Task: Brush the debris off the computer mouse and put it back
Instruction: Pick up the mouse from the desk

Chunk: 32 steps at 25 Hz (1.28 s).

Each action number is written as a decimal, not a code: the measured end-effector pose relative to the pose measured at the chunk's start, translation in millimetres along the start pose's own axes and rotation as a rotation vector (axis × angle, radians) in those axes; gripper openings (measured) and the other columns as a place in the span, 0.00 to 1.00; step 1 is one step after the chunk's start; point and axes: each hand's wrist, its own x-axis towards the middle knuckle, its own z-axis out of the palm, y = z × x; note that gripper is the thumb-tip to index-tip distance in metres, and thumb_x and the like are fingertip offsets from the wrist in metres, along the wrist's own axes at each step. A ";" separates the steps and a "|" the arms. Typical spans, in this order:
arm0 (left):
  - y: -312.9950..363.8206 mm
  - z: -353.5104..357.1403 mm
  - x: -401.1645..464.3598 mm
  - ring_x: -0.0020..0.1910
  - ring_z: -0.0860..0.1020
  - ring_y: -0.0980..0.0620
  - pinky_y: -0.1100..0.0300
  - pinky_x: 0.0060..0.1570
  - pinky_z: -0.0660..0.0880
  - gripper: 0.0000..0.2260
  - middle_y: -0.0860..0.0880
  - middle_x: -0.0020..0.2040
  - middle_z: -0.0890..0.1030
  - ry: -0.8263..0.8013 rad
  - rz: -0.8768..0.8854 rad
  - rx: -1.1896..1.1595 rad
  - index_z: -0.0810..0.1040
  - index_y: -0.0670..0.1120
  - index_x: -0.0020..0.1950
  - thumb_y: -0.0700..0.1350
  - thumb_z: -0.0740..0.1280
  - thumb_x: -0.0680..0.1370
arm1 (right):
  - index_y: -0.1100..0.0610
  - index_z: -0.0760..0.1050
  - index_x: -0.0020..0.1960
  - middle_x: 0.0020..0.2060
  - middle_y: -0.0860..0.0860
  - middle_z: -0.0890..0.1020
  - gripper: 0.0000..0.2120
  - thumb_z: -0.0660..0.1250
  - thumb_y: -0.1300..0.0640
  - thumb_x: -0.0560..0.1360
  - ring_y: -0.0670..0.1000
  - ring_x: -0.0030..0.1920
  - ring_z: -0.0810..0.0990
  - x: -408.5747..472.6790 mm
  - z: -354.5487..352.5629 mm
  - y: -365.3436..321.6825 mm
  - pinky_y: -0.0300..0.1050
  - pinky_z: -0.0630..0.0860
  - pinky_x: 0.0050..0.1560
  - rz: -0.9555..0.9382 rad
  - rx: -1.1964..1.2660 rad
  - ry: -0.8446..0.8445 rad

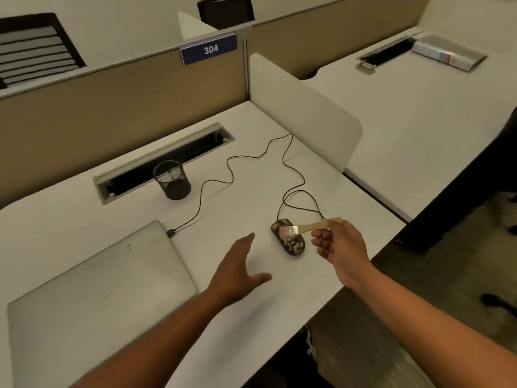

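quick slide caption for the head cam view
Right hand holds a brush over the debris-covered mouse; left hand open beside it.

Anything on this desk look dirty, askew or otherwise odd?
Yes. The mouse is speckled with tan debris, thickest on its near end. Its cable sprawls in loose loops across the desk. The closed laptop lid shows smudges.

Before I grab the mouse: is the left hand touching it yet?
Apart. The head view shows bare white desk between the open left hand and the mouse.
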 end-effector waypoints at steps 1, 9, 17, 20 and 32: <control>3.0 4.5 2.7 0.82 0.61 0.51 0.51 0.80 0.64 0.52 0.53 0.85 0.57 -0.010 0.013 -0.007 0.51 0.54 0.86 0.60 0.80 0.72 | 0.58 0.77 0.54 0.40 0.58 0.85 0.08 0.60 0.57 0.85 0.53 0.39 0.83 -7.7 -8.9 0.8 0.47 0.78 0.41 0.007 0.030 0.039; 39.7 41.1 36.5 0.85 0.50 0.47 0.45 0.82 0.57 0.71 0.52 0.87 0.46 0.003 0.019 -0.017 0.31 0.56 0.83 0.66 0.84 0.61 | 0.65 0.74 0.64 0.46 0.62 0.86 0.16 0.57 0.54 0.85 0.57 0.44 0.84 -23.2 -82.2 3.6 0.50 0.79 0.44 0.051 0.160 0.132; 39.7 65.6 77.6 0.81 0.63 0.43 0.42 0.78 0.63 0.73 0.45 0.82 0.63 0.109 -0.100 -0.035 0.34 0.55 0.84 0.66 0.85 0.58 | 0.64 0.77 0.65 0.50 0.63 0.87 0.17 0.57 0.55 0.85 0.57 0.47 0.84 10.3 -121.0 3.3 0.51 0.78 0.48 0.091 0.166 0.026; 34.9 69.6 81.9 0.77 0.67 0.44 0.41 0.76 0.65 0.72 0.47 0.79 0.67 0.123 -0.097 -0.009 0.35 0.55 0.84 0.66 0.85 0.58 | 0.63 0.77 0.65 0.50 0.63 0.87 0.17 0.58 0.55 0.85 0.57 0.47 0.84 21.0 -124.9 4.3 0.51 0.78 0.48 0.102 0.142 0.014; 34.9 82.4 85.7 0.74 0.68 0.48 0.46 0.75 0.62 0.68 0.51 0.74 0.70 0.168 -0.063 -0.036 0.39 0.55 0.85 0.61 0.85 0.61 | 0.62 0.79 0.63 0.47 0.62 0.86 0.16 0.59 0.54 0.85 0.57 0.47 0.83 35.6 -136.2 5.8 0.51 0.77 0.47 0.135 0.154 -0.010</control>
